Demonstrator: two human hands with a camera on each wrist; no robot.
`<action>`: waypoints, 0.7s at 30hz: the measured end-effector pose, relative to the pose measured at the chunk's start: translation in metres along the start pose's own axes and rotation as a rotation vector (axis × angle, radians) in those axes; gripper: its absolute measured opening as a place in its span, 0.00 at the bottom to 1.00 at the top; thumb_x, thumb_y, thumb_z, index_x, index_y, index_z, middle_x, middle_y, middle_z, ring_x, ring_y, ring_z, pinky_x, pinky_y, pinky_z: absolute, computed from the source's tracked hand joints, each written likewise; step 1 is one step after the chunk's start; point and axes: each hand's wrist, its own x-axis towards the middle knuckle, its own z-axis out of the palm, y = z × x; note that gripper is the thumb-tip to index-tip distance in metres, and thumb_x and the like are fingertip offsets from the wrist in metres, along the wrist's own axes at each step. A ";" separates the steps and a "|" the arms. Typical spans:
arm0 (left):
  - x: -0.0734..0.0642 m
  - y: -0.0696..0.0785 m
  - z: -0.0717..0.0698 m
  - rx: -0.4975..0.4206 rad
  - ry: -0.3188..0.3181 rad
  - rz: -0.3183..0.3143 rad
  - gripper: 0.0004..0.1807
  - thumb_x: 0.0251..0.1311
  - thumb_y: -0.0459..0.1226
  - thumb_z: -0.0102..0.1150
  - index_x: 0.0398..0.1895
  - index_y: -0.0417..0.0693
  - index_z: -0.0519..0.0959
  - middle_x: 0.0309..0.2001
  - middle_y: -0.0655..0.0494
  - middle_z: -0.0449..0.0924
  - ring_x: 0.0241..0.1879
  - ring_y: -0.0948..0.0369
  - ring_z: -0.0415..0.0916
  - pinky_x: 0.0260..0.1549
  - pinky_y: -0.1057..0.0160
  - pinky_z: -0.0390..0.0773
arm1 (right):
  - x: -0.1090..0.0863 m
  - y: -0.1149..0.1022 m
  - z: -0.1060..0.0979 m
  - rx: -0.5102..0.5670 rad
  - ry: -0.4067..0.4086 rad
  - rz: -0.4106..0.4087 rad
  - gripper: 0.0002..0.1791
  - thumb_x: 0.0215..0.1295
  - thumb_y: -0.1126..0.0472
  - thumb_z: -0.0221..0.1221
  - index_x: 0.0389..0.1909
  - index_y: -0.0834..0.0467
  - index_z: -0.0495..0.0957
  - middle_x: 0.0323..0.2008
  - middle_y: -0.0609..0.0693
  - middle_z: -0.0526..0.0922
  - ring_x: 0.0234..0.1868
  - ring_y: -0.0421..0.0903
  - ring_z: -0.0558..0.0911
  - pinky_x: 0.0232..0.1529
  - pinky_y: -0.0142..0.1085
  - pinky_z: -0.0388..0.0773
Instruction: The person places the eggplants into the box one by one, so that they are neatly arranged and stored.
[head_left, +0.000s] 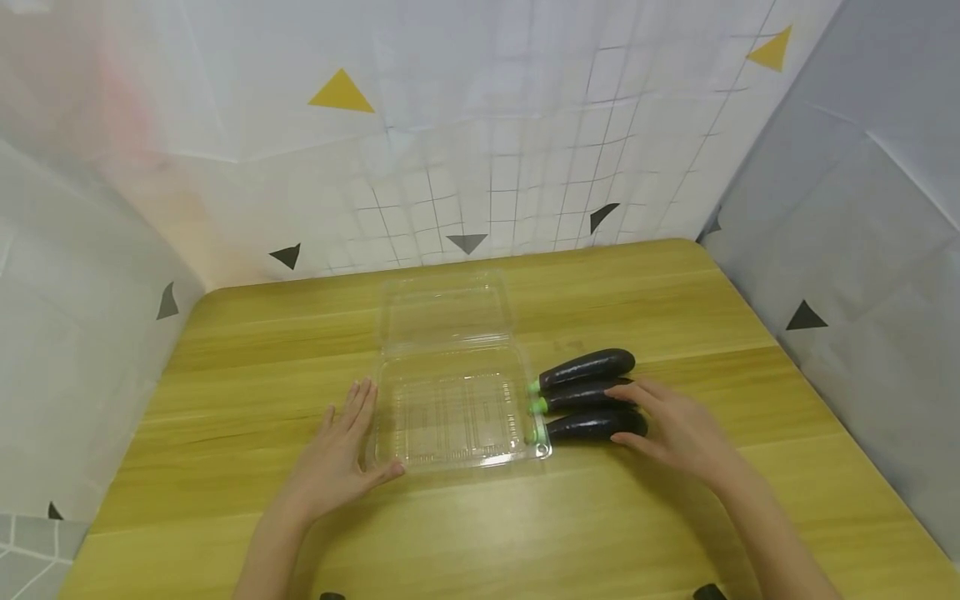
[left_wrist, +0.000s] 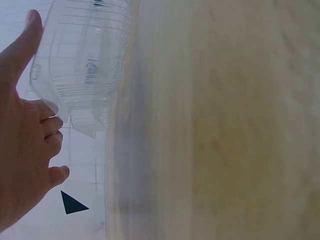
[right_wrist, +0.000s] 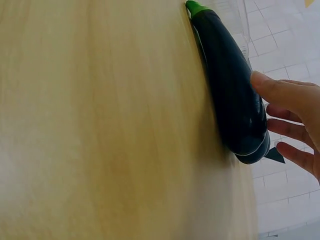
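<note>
A clear plastic clamshell box [head_left: 480,460] lies on the table, its lid [head_left: 446,312] laid back toward the wall. My left hand [head_left: 333,467] rests at the box's left side, fingers extended along the edge and thumb at the near left corner. To the right of the box lie three dark eggplants side by side, green stem ends pointing left: a far one [head_left: 588,368], a middle one [head_left: 581,395] and a near one [head_left: 596,425]. Over the right ends of the nearer two, my right hand [head_left: 678,429] is spread, its thumb beside the near eggplant [right_wrist: 232,90]. Firm contact is unclear.
The wood-grain table [head_left: 480,525] has white patterned sheeting [head_left: 480,125] behind it and more at both sides. Two small dark objects, one of them at the right [head_left: 708,592], show at the bottom edge of the head view.
</note>
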 end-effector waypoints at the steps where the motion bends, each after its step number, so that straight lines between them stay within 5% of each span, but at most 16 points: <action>1: 0.000 0.000 0.000 0.000 0.001 -0.001 0.62 0.53 0.65 0.59 0.77 0.45 0.35 0.77 0.47 0.34 0.75 0.53 0.31 0.68 0.38 0.43 | 0.000 0.000 0.001 -0.001 0.005 -0.004 0.35 0.39 0.52 0.77 0.53 0.51 0.77 0.46 0.51 0.81 0.37 0.50 0.83 0.31 0.44 0.81; 21: -0.001 0.000 0.001 -0.009 -0.001 -0.004 0.63 0.52 0.66 0.59 0.77 0.45 0.36 0.77 0.48 0.34 0.75 0.55 0.32 0.69 0.41 0.44 | -0.004 -0.001 0.011 -0.008 -0.016 -0.013 0.25 0.40 0.56 0.77 0.43 0.49 0.81 0.43 0.45 0.80 0.37 0.45 0.82 0.30 0.41 0.79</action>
